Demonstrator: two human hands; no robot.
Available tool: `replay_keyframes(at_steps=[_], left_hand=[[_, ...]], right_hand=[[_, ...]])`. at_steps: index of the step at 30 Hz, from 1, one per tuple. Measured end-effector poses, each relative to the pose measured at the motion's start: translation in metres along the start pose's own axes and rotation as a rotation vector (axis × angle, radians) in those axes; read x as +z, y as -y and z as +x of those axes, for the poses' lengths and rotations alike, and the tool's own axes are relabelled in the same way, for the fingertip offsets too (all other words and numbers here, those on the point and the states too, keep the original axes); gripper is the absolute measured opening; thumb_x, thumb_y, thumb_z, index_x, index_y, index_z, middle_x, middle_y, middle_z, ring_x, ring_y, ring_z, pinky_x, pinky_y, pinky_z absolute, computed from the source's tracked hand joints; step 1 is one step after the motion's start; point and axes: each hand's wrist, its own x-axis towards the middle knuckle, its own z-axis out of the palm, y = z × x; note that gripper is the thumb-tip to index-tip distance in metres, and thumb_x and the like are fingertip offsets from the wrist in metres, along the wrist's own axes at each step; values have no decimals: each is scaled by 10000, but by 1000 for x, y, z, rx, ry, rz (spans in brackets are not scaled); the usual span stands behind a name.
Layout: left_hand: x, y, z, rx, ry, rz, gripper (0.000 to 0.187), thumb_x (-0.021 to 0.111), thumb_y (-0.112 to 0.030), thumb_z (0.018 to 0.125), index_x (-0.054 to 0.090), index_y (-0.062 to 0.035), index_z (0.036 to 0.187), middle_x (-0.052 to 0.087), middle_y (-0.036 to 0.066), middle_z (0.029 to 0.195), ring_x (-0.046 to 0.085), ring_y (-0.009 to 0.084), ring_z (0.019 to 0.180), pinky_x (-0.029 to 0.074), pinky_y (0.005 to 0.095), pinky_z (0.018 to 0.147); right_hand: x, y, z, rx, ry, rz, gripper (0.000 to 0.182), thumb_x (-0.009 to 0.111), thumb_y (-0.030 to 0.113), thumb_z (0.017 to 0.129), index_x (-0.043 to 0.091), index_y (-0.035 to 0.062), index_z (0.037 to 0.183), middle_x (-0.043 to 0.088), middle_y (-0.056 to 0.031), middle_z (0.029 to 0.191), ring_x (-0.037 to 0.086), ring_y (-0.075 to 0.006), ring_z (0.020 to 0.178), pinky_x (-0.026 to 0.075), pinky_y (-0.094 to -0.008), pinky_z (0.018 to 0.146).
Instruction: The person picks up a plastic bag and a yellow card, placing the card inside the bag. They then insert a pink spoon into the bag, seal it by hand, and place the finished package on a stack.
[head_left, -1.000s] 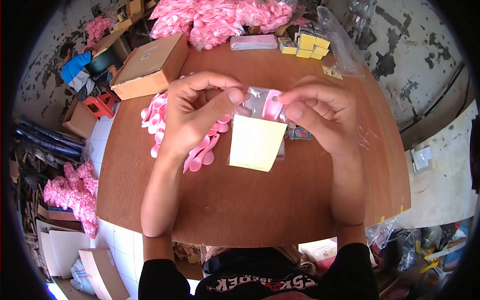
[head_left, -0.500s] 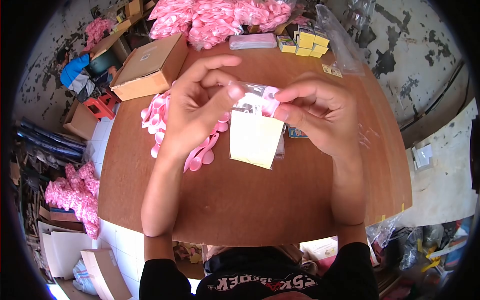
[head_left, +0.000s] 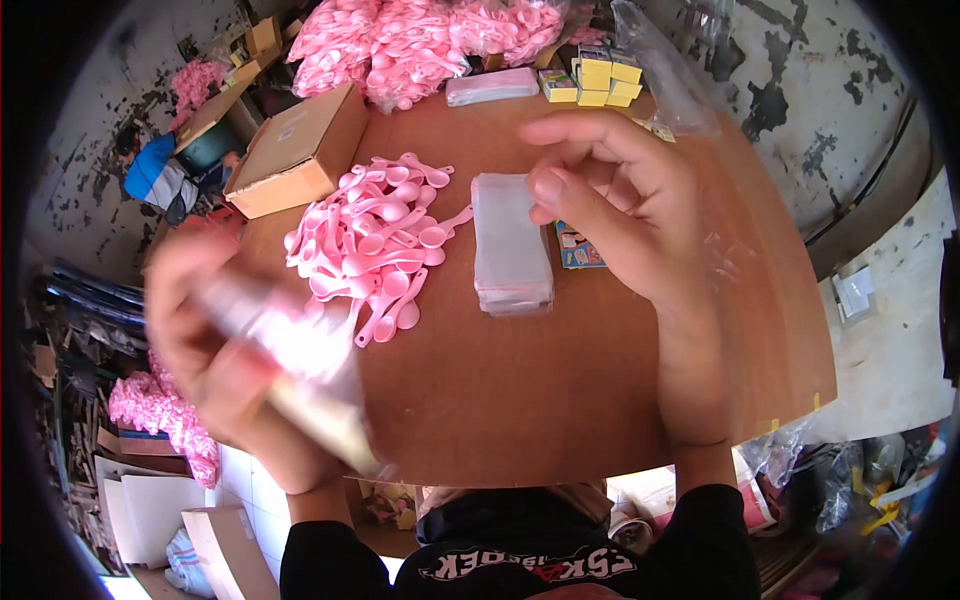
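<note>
Over the left edge of the worktop [head_left: 580, 400], the left hand [head_left: 192, 335] grips a blurred clear packet [head_left: 308, 350]; the right hand [head_left: 625, 200], parted and empty, hovers beside stacked sleeves [head_left: 512, 245], set near pink spoons [head_left: 372, 262], apparently for easy reach.

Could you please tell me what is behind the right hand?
Behind the right hand, part of a blue card shows on the table. The hand covers the rest, so its full shape cannot be seen.

A workshop (walls [head_left: 768, 105] peeling): heaped pink spoons [head_left: 371, 243], stacked clear sleeves [head_left: 512, 240], cardboard box [head_left: 290, 150].
</note>
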Motion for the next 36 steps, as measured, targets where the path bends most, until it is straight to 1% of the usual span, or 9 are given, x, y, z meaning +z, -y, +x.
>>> replay_keyframes(at_steps=[2, 5, 8, 11, 16, 19, 23, 27, 36], left_hand=[[-66, -20, 54, -459, 1251, -483, 323, 562, -188, 910, 600, 101, 1051, 684, 234, 872, 670, 332, 629, 560, 360, 556], [-86, -34, -53, 56, 543, -453, 313, 478, -189, 1005, 509, 40, 1216, 680, 291, 862, 707, 381, 685, 602, 452, 530], [-148, -44, -109, -34, 781, -419, 441, 459, -230, 1020, 447, 82, 1331, 703, 238, 966, 726, 335, 745, 606, 399, 603], [-176, -81, -174, -292, 409, -175, 464, 768, -78, 809, 553, 66, 1195, 678, 182, 681, 654, 248, 480, 555, 334, 414], [-280, -75, -408, -981, -192, 387, 456, 788, -184, 800, 561, 22, 1138, 663, 111, 788, 678, 248, 741, 566, 348, 633], [-242, -48, -430, -1709, 430, 945, 415, 740, -145, 825, 572, 44, 1154, 687, 108, 922, 653, 229, 946, 518, 313, 831], [-153, -18, -362, -1589, 219, 482, 265, 697, -72, 859, 643, 18, 1102, 713, 130, 1004, 678, 196, 940, 520, 281, 816], [-52, 8, -283, -1229, 815, -69, 166, 701, -36, 868, 677, 27, 1020, 707, 138, 988, 678, 189, 900, 526, 283, 783], [-8, 41, -271, -742, 998, -748, 190, 750, -2, 784, 696, -1, 966, 703, 118, 988, 650, 273, 956, 484, 386, 900]], right_hand=[[-2, -4, 0, 62, -46, 60, 237, 686, 33, 873, 649, -38, 1095, 666, -67, 927, 642, -82, 801, 513, -204, 687], [-4, -2, 2, 77, -22, 11, 186, 687, 57, 879, 671, -33, 1041, 684, -58, 888, 643, -74, 769, 513, -204, 672], [-8, -3, 1, 28, -8, 6, 155, 681, 76, 888, 682, -23, 1008, 694, -53, 850, 645, -73, 742, 513, -208, 656], [-12, 3, 1, 52, 58, -60, 170, 653, 56, 910, 663, -30, 1056, 668, -36, 872, 616, -61, 766, 492, -205, 671], [-5, -29, 0, 71, 102, -259, 156, 701, 148, 863, 698, 29, 963, 686, -78, 783, 645, -115, 667, 497, -241, 604], [2, -64, -27, 187, 220, -463, 142, 718, 178, 820, 704, 68, 907, 703, -77, 845, 656, -208, 671, 504, -327, 611], [8, -86, -53, 222, 428, -766, 129, 717, 152, 793, 696, 57, 877, 695, -80, 870, 665, -246, 752, 511, -365, 661], [10, -93, -59, 271, 426, -788, 100, 707, 138, 793, 698, 53, 845, 685, -68, 843, 664, -247, 738, 513, -364, 667], [6, -87, -61, 273, 408, -800, 78, 680, 108, 805, 704, 38, 832, 688, -79, 827, 657, -271, 746, 508, -374, 672]])
